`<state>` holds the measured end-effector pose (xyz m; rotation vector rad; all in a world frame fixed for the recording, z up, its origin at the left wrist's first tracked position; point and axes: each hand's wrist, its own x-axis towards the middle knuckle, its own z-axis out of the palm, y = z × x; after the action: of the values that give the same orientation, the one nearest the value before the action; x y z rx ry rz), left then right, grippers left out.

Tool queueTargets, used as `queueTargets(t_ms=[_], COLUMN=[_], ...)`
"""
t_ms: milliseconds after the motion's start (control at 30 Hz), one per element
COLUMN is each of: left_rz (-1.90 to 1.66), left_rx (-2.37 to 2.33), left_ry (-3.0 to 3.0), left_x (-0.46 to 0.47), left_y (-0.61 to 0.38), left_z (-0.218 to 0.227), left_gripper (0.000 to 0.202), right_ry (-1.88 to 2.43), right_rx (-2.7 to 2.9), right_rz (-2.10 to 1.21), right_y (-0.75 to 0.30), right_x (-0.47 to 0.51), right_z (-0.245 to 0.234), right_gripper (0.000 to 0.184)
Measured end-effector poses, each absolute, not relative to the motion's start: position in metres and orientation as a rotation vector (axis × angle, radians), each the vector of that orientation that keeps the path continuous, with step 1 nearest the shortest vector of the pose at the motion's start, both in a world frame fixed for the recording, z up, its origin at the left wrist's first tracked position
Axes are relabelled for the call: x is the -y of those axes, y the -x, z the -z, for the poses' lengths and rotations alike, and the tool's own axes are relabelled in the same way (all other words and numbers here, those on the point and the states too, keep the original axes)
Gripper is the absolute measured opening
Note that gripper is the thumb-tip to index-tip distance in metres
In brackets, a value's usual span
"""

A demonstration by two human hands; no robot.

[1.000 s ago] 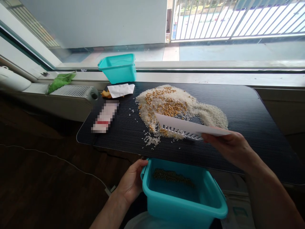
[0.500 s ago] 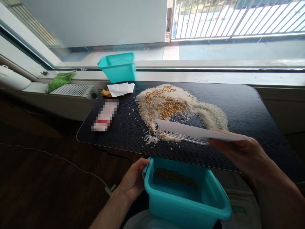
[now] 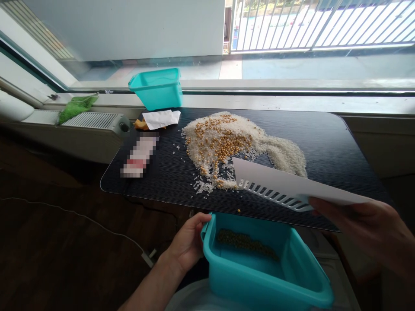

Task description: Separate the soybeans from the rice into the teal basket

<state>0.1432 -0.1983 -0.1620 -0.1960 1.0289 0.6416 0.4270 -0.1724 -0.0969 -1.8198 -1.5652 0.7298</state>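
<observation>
A heap of white rice mixed with yellow beans (image 3: 227,140) lies on a black table (image 3: 324,138). My right hand (image 3: 366,229) grips a white slotted scoop (image 3: 285,188), lifted over the table's near edge to the right of the heap. My left hand (image 3: 188,242) holds the left rim of a teal tub (image 3: 259,276) just below the table edge. Brownish beans (image 3: 248,244) lie in the tub's bottom. One loose bean (image 3: 239,211) sits near the table edge.
A second teal tub (image 3: 157,88) stands on the window sill behind the table. White paper (image 3: 161,119) and a blurred packet (image 3: 139,155) lie at the table's left end. A green cloth (image 3: 74,107) rests on the radiator to the left. A cable (image 3: 81,216) crosses the dark floor.
My right hand has drawn the scoop right and towards me, off the heap's near edge. A trail of rice and beans is left behind, and the tub has shifted slightly right.
</observation>
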Motion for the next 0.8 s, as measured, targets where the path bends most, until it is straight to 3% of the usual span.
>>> queueTargets(t_ms=[800], left_rz=[-0.638], left_rx=[-1.057], left_ry=[0.149], left_x=[0.1998], left_y=[-0.1355], left_z=[0.1652], left_gripper=[0.021], right_ry=[1.766], right_rx=[1.637], right_rz=[-0.787], right_y=[-0.4270], right_x=[0.1757], right_z=[0.0938], right_gripper=[0.033])
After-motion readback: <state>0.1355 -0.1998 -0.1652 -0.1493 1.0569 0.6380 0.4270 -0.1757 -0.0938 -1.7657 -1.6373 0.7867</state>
